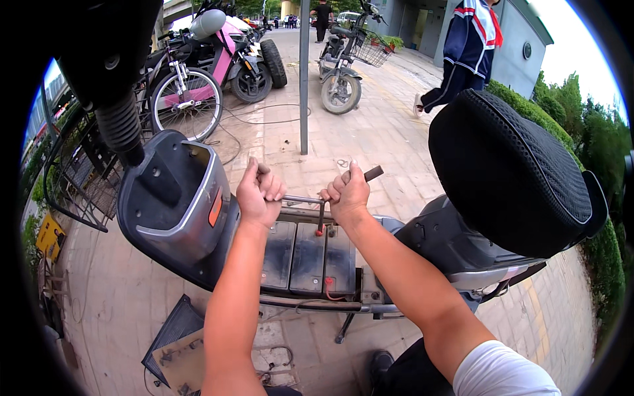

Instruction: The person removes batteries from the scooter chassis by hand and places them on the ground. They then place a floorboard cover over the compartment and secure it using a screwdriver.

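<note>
Both bare forearms reach up to a metal T-handled wrench (321,204): left hand (259,196) and right hand (347,195) fists clamp its crossbar, its shaft standing upright over dark rectangular batteries (308,257) in an opened grey scooter's floor (310,303). A yellow sign (49,237) sits far left.

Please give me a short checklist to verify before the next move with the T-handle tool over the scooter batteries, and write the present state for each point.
1. Left hand grips the crossbar of the T-handle tool: ok.
2. Right hand grips the other end of the bar: ok.
3. Tool shaft stands upright, its tip down at the batteries: ok.
4. Tip seated properly on its fastener: cannot tell, too small to see.
5. Red wire at the front of the batteries is away from the tool: ok.
6. Scooter steady on its kickstand: cannot tell.
</note>
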`<state>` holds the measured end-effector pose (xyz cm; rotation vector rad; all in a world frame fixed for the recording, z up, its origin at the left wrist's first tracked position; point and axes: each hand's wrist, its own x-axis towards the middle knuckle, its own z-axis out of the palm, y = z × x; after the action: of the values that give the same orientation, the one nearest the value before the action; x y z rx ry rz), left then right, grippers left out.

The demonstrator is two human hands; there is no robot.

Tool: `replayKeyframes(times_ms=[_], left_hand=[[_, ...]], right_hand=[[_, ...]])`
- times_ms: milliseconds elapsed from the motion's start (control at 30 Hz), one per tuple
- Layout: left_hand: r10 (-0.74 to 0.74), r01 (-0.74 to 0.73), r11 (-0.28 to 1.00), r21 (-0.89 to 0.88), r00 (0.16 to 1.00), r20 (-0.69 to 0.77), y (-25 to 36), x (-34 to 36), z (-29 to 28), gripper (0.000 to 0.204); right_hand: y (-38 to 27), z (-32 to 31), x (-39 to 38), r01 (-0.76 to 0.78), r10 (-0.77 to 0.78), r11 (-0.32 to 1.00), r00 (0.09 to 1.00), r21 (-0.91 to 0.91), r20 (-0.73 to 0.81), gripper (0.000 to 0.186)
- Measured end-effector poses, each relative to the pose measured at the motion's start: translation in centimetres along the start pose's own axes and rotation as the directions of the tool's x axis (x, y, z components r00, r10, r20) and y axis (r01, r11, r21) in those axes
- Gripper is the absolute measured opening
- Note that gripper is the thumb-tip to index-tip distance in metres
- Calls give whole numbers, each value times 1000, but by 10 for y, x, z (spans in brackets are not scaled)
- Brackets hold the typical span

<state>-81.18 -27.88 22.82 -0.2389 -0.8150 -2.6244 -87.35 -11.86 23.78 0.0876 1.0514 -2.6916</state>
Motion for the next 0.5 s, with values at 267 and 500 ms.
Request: replayKeyframes(times_ms=[267,500], left_hand=[[159,-235,613,754,972,173,-33,-100,58,28],[190,-458,179,871,884,426,-77,-82,61,20]], right_hand=[[-2,8,36,-293,353,912,916,-288,188,47],[19,-14,55,140,138,762,919,-632,370,37]])
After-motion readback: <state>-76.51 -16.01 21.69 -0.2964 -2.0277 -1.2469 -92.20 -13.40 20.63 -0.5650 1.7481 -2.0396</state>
